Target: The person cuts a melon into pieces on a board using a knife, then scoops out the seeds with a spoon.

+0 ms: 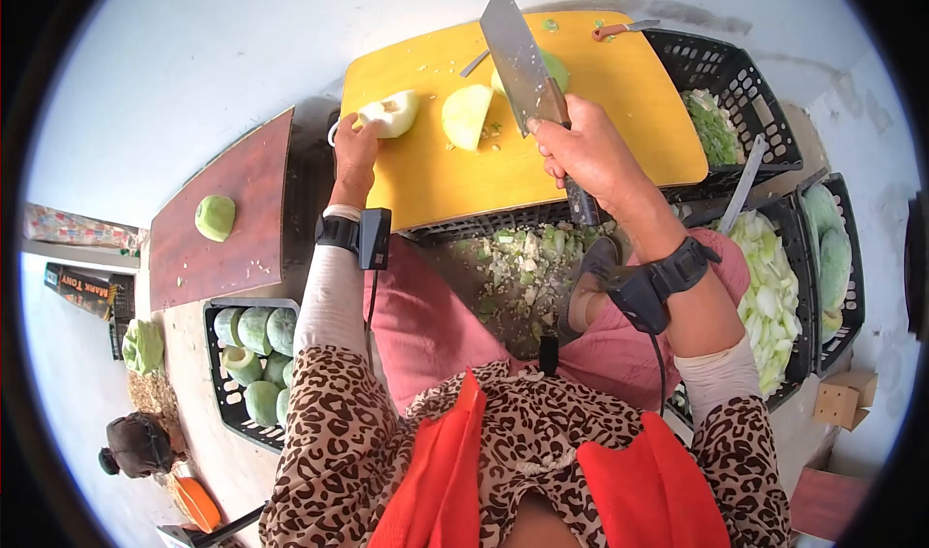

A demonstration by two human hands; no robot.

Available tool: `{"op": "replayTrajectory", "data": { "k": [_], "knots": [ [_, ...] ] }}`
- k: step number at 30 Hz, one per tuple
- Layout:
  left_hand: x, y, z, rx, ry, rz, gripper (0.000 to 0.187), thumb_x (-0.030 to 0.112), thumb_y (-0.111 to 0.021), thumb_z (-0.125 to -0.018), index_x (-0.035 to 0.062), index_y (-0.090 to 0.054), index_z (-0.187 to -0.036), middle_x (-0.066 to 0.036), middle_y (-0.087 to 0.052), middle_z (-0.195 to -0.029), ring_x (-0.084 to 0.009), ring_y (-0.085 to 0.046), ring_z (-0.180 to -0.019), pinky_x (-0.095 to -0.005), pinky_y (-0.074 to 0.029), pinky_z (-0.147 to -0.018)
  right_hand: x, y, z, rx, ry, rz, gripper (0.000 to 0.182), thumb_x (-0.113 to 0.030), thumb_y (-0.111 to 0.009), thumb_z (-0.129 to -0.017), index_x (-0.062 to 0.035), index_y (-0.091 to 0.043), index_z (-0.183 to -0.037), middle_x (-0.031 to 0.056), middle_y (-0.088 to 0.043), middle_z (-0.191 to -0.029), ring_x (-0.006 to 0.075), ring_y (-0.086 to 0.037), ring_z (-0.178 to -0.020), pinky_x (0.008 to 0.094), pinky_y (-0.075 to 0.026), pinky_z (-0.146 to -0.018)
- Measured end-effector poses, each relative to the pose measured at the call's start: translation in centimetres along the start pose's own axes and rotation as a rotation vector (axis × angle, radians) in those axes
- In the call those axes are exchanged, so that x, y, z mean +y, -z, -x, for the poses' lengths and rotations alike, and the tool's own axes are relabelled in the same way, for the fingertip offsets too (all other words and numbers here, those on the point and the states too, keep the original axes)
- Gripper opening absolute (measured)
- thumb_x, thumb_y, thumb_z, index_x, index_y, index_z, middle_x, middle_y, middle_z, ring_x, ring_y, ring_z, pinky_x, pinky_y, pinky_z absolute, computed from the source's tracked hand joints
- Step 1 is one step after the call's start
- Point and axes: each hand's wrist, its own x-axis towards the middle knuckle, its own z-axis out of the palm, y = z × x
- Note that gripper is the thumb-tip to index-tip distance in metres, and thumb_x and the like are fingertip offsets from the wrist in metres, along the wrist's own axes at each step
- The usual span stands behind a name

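My right hand [590, 151] is wrapped round the handle of a cleaver [518, 50], its broad blade pointing up and away over the yellow board [610, 93]. Bits of pulp cling to the blade. At the board's left edge my left hand [356, 156] grips the near end of a pale, peeled winter melon piece [395, 115], which shows a hollow. Between the hands stands a cut melon wedge [466, 118] with yellowish flesh. Behind the cleaver, another green melon piece [555, 68] is partly hidden.
A small knife [624, 29] lies at the board's far right corner. Crates hold green trimmings [711, 132], sliced melon strips [769, 296] and whole melons [259, 330]. A cut melon [215, 217] sits on the reddish board at left. Scraps [527, 267] litter the floor between my legs. Another person [140, 446] is at lower left.
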Motion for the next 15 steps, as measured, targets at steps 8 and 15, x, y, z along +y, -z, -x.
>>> {"op": "replayTrajectory", "data": {
  "k": [8,15],
  "knots": [
    [0.2,-1.5,2.2,0.483,-0.491,-0.658,0.059,0.018,-0.069,-0.078,-0.0046,-0.043,-0.126,-0.023,-0.051,-0.113,-0.0365,-0.051,-0.105,-0.0432,-0.044,-0.091,-1.3,1.5,0.7,0.059,0.031,-0.110,0.017,-0.016,-0.056,-0.090,-0.0010,-0.048,-0.092,0.0018,-0.048,-0.070,0.0075,-0.046,-0.050,0.0255,-0.042,-0.044],
    [3.8,-9.2,7.3,-0.008,-0.714,-0.747,0.060,0.029,-0.074,-0.074,-0.0007,-0.049,-0.120,-0.023,-0.048,-0.112,-0.0405,-0.048,-0.103,-0.0447,-0.043,-0.090,-1.0,2.4,0.9,0.120,0.019,-0.222,0.018,-0.015,-0.057,-0.084,0.0007,-0.049,-0.087,0.0036,-0.050,-0.069,0.0100,-0.049,-0.051,0.0273,-0.043,-0.046]
  ]
}}
